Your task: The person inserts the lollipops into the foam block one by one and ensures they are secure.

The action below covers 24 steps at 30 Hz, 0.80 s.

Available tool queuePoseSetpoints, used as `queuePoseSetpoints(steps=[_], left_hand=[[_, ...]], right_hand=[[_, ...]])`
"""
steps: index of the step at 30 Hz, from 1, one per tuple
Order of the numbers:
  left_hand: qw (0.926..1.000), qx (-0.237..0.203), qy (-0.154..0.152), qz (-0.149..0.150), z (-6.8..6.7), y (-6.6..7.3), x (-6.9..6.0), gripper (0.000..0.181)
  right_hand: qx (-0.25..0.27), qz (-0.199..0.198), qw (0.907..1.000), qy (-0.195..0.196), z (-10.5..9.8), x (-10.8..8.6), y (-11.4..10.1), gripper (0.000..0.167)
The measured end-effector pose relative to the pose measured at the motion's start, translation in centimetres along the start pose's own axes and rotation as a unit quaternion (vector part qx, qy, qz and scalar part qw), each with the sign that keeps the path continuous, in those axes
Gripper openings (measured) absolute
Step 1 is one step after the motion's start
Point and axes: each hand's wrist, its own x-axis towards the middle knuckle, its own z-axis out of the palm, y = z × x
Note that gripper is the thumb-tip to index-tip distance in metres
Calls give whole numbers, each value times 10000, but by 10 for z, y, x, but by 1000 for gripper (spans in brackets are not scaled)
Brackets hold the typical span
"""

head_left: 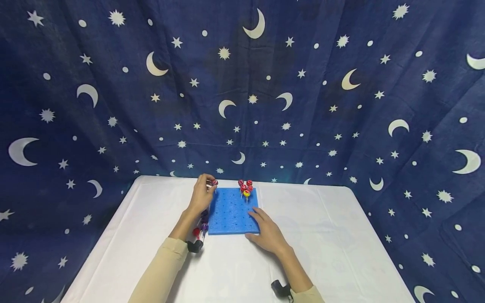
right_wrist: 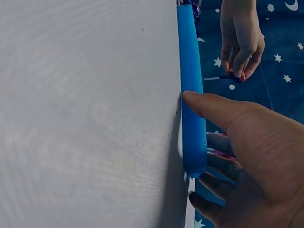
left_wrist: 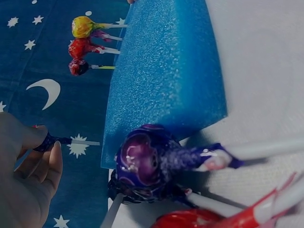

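A blue foam board (head_left: 231, 216) with rows of small holes lies on the table. My left hand (head_left: 200, 195) is over its far left corner and pinches a dark-wrapped lollipop (left_wrist: 53, 141) by the head. Its white stick points at the foam, and the tip appears just short of the surface in the left wrist view. My right hand (head_left: 268, 233) rests at the board's near right corner, thumb against the near edge and fingers spread along the right side. Several red-wrapped lollipops (head_left: 244, 187) and a yellow lollipop (head_left: 246, 193) stand upright at the far right of the board.
Beside the board's left edge lie loose lollipops: purple-wrapped (left_wrist: 140, 159) ones and a red lollipop (head_left: 195, 232), close to the left forearm. A white cloth (head_left: 322, 244) covers the table. Behind hangs a dark blue curtain (head_left: 242, 84) with moons and stars.
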Motion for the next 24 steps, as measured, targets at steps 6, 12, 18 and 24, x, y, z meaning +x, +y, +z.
queuePoseSetpoints(steps=[6,12,18,24], left_hand=[[9999,63,-63,-61,3,-4,4,23],[9997,198,-80,-103,5,-8,7,23],[9996,237,-73,-113,7,-11,8,24],[9994,287,-121,-166,11,-16,10,23]], right_hand=[[-53,55,9999,-68,1,1,1,79],[-33,100,9999,-112,1,1,0,79],[-41,81,9999,-80,0,1,0,79],[-86,68,9999,-105,0,1,1,80]])
